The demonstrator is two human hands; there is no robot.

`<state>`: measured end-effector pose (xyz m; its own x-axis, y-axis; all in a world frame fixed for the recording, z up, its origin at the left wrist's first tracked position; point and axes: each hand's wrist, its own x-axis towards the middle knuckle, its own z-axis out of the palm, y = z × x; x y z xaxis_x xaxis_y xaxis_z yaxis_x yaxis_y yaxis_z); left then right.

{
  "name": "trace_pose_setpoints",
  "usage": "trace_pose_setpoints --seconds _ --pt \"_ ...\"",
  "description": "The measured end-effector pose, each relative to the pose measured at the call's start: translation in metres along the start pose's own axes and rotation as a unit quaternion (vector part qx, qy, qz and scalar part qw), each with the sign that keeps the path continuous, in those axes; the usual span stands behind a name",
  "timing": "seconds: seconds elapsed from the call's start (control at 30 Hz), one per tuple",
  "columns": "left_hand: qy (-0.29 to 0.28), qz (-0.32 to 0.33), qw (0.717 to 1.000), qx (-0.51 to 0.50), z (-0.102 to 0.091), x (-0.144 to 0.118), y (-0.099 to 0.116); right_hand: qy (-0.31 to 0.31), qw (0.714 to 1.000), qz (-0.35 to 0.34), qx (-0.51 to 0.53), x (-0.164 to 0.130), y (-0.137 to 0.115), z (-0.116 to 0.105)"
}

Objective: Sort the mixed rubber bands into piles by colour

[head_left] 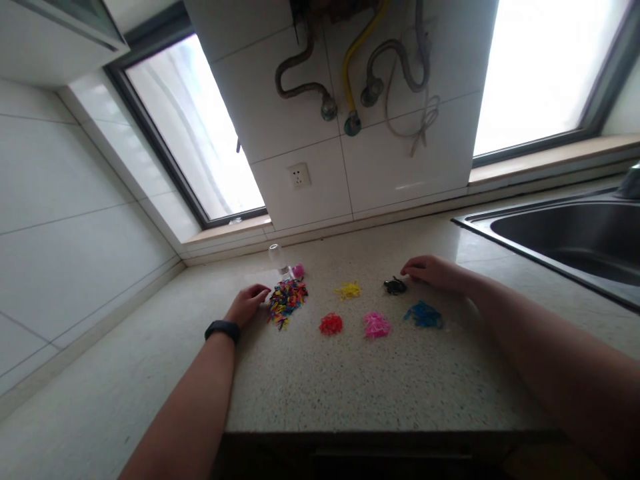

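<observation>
Speckled counter (320, 387) — multicoloured pile (287, 300), tiled wall (295, 137), sink (570, 230)

Two bright windows (193, 130), tiled wall (300, 137)

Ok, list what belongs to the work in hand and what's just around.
In use:
mixed-colour pile by the left hand
black pile by the right hand
yellow pile
red pile
pink pile
blue pile

Just around:
sink
wall socket
yellow hose

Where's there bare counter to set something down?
Front countertop, nearer you than the red pile and pink pile; also between the left forearm and tiled wall. Crowded: beside the left hand, around the multicolored pile and clear container.
</observation>
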<state>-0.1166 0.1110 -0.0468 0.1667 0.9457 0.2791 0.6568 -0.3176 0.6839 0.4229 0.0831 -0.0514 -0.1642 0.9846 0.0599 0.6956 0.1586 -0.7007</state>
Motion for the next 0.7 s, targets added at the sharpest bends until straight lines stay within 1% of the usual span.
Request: trace_pose_setpoints --seconds 0.13,0.3,0.47,0.7 --pt "-0.03 -0.008 0.999 -0.024 -0.01 -0.004 -0.004 -0.003 1.0 0.0 -0.001 -0.001 -0.001 -0.001" --pt "-0.064 -0.009 0.998 -0.016 -0.011 -0.003 -0.007 -0.007 1.0 0.009 -0.007 -0.004 -0.008 -0.002" --pt "-0.075 -0.015 0.997 -0.004 -0.012 -0.003 -0.006 -0.003 1.0 0.008 -0.014 -0.006 -0.012 -0.002" --pt "-0.084 -0.023 0.996 -0.017 -0.011 -0.003 -0.009 -0.001 1.0 -0.002 -0.013 -0.003 -0.007 -0.001"
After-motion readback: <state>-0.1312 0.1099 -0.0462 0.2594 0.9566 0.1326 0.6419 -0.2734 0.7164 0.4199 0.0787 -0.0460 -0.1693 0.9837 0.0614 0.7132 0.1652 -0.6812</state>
